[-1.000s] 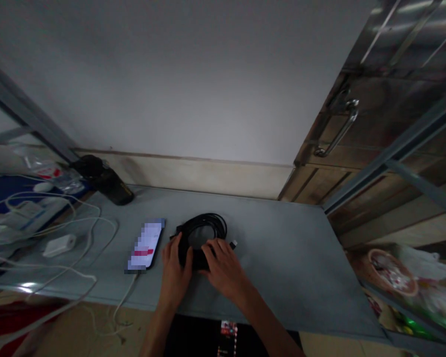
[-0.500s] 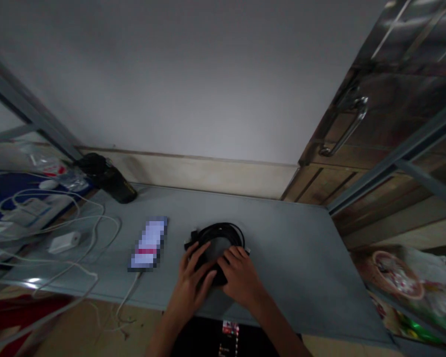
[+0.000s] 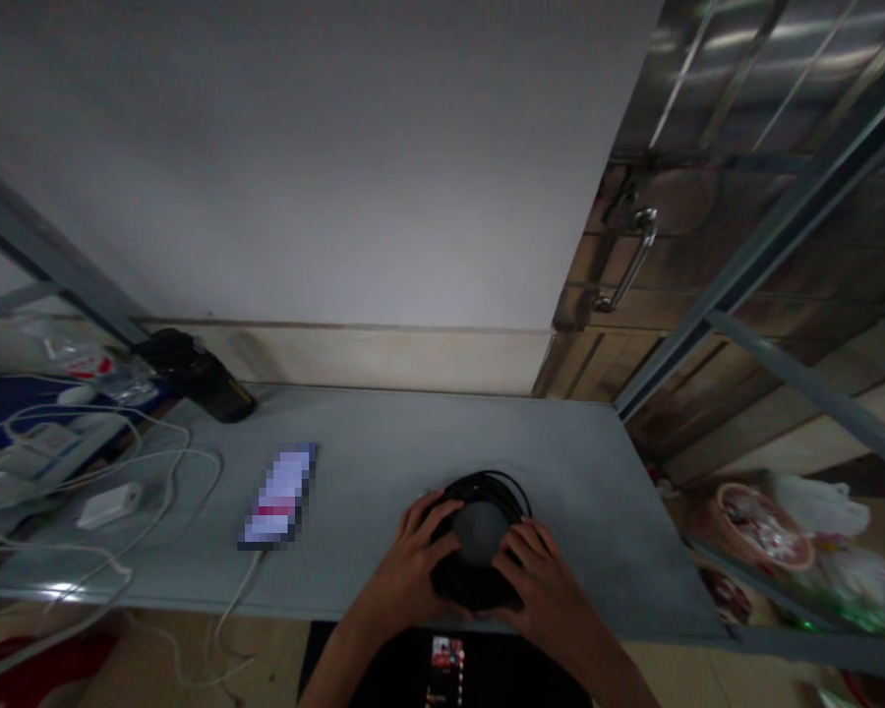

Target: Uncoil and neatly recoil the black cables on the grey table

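A coiled black cable [image 3: 487, 482] lies as a ring on the grey tabletop [image 3: 369, 433], close to its front edge. My left hand [image 3: 420, 556] is closed round the left side of the coil, its fingers curled over the top. On the opposite side my right hand [image 3: 535, 570] grips the coil with bent fingers. Bare table shows through the middle of the ring. The lower part of the coil is partly covered by both hands.
Left of the coil lies a phone [image 3: 280, 495] with a white cord plugged in. A white charger [image 3: 110, 504], tangled white cords and a black bottle [image 3: 199, 374] sit farther left. A grey metal post [image 3: 767, 226] rises at the right, beside a basket [image 3: 763, 526].
The view has turned slightly to the right. My hands have moved apart to opposite sides of the coil, and its open middle now shows more clearly.
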The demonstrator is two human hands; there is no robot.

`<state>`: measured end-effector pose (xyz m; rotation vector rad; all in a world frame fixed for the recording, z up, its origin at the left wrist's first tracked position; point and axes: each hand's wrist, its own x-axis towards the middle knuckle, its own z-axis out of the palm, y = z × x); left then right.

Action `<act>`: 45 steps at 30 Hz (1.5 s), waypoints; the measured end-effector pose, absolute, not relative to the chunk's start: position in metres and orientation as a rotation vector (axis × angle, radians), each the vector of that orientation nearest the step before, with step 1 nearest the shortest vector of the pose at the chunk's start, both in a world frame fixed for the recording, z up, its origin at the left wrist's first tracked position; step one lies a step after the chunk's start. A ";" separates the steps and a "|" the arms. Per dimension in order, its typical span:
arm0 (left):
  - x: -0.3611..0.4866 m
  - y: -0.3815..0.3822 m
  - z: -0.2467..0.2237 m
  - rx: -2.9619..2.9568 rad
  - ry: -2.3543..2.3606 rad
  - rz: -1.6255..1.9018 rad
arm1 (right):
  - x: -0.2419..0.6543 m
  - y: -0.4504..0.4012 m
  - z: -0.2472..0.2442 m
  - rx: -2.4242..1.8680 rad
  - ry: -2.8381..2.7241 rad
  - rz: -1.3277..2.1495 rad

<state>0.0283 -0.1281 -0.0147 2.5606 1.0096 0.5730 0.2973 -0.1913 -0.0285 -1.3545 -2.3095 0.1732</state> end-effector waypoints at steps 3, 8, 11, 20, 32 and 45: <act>0.045 -0.119 -0.015 2.535 0.952 0.558 | 0.320 -0.193 -0.029 -1.370 -2.258 0.141; 0.072 -0.109 -0.014 2.530 0.966 0.601 | 0.354 -0.193 -0.036 -1.413 -2.157 0.012; 0.069 -0.111 -0.018 2.484 1.028 0.697 | 0.376 -0.203 -0.048 -1.478 -2.087 -0.078; -0.044 -0.136 -0.045 2.312 1.501 1.029 | 0.419 -0.250 -0.082 -1.766 -1.646 -0.154; -0.039 -0.146 -0.048 2.162 1.813 1.271 | 0.410 -0.241 -0.076 -1.843 -1.443 -0.521; -0.041 -0.147 -0.050 2.230 1.832 1.282 | 0.410 -0.240 -0.075 -1.834 -1.460 -0.506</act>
